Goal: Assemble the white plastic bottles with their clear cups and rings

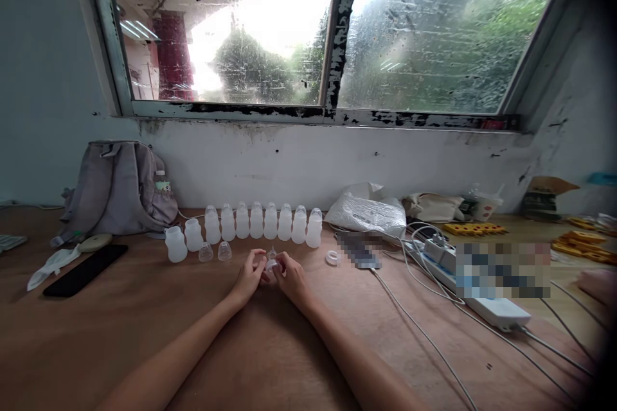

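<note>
In front of the row of bottles, my left hand (pixel 251 276) and my right hand (pixel 292 275) meet, fingers curled in around a white bottle collar ring (pixel 272 265). A clear nipple (pixel 272 252) points up from the ring. Beyond them stands a curved row of frosted baby bottles (pixel 256 221) with clear caps on. Two bottles at its left end, one (pixel 193 236) beside another (pixel 176 245), have no caps. A clear dome cap (pixel 205 252) and a second dome cap (pixel 224 252) lie left of my hands. Another white ring (pixel 332 257) lies to the right.
A grey backpack (pixel 116 189) leans on the wall at left, near a black phone-like slab (pixel 85 271) and a tissue (pixel 53 268). On the right are a plastic-wrapped package (pixel 369 215), a power strip (pixel 496 309) and trailing white cables (pixel 414 326). Yellow parts (pixel 475 229) lie farther right.
</note>
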